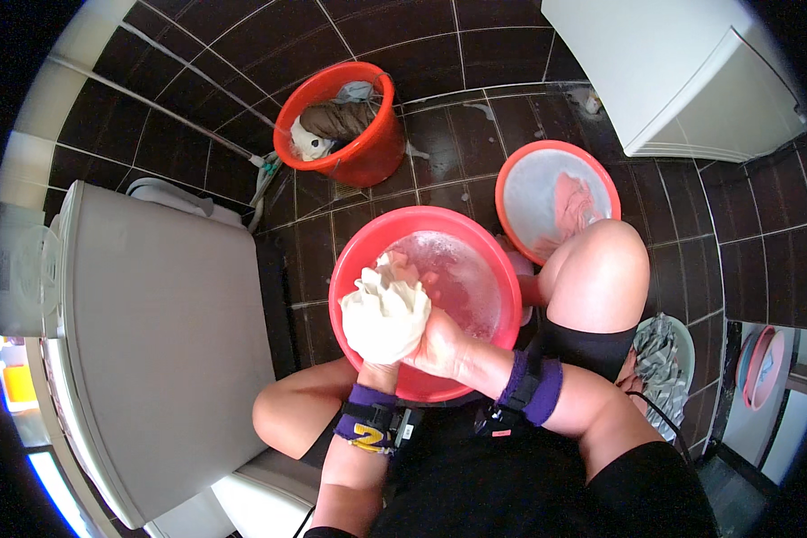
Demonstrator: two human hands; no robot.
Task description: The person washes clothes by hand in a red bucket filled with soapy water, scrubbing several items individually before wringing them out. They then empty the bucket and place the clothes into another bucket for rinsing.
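Note:
A bunched cream-white cloth is held up over the near left part of a pink-red plastic basin, which holds sudsy water. My right hand grips the bundle from its lower right side, with the thumb and palm against the fabric. The cloth covers most of my left hand; only its wrist end shows beneath the bundle, so its fingers cannot be made out. Both wrists wear purple bands with black straps.
A red bucket with clothes stands beyond the basin. An orange-rimmed basin of cloudy water holds a pink cloth. At right, a pale green basin holds striped fabric. A grey-topped appliance stands left, a white cabinet upper right.

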